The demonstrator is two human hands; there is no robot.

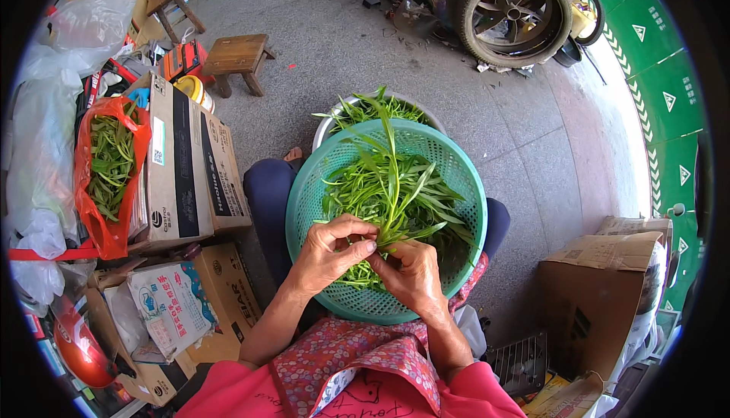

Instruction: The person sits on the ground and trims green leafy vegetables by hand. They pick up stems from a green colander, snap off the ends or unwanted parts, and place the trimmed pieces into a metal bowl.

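A green plastic colander [308, 190] rests on my lap, with a heap of loose water spinach [433, 190] in it. Over the heap, both hands come together at a long-leaved water spinach sprig [393, 178] that points away from me. My left hand [331, 254] pinches near its lower end with thumb and fingers. My right hand [414, 275] is closed on the same end, its fingertips almost touching the left thumb. Just beyond the colander, a metal basin [323, 131] holds more of the greens, partly hidden by the colander's rim.
At left, a red plastic bag [87, 201] of greens sits by cardboard boxes [179, 159]. A small wooden stool [236, 57] stands farther off. Wheels with tyres [517, 14] lie at the far right. Nearer on the right are a tall carton [582, 296] and a wire rack [521, 363].
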